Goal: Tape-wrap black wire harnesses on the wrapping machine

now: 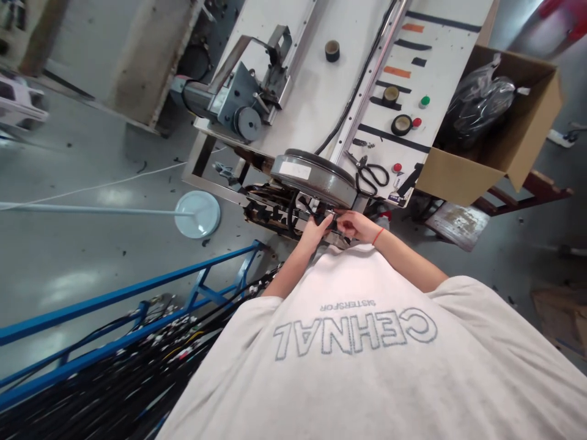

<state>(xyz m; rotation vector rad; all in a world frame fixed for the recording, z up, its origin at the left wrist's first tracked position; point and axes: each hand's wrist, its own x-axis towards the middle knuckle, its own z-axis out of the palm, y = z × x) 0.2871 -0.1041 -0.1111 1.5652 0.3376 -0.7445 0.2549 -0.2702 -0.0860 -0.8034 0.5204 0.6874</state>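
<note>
My left hand [316,231] and my right hand [355,224] meet just below a round grey drum [314,178] at the near edge of a white workbench [316,104]. Both hands have their fingers closed around a black cable [293,211] that loops out from under the drum. A red band circles my right wrist. The fingertips are small and partly hidden by the drum's underside. My white printed shirt [367,348] fills the lower frame.
On the bench lie black scissors [369,174], tape rolls [402,124], coloured caps and a metal machine [243,101]. A cardboard box [499,128] holding a black bag stands right. A blue rack [114,324] of black cables is lower left; a white round base [198,213] rests on the floor.
</note>
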